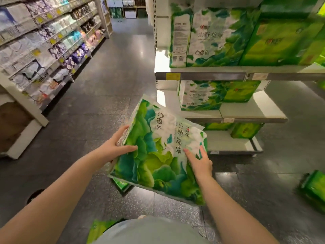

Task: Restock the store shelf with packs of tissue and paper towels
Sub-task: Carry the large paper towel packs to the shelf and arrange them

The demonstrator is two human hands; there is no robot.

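The pack (158, 152) is grasped from both sides. The left hand (114, 147) is curled round its left edge, thumb laid on the printed face and fingers (123, 130) wrapped over the side. The right hand (200, 162) is pressed flat on the right part of the face, fingers (190, 154) straight; whether any are hooked under the far edge cannot be told. The pack is held in the air in front of the body, above the floor (105, 85), face up and tilted, its long axis running from near the waist up and away toward the shelving.

The middle shelf (253, 110) lies ahead and to the right of the fingers, nearer the right hand. Bare board is seen there to the right of and in front of the 2 packs (211, 95) already standing. The lip of the top shelf (202, 76) hangs above this gap, so headroom is judged limited and the pack would probably need turning upright. The lowest shelf (228, 143) also shows open board. Loose packs are lying on the floor: 1 at right (314, 189), 1 near the feet (100, 228).
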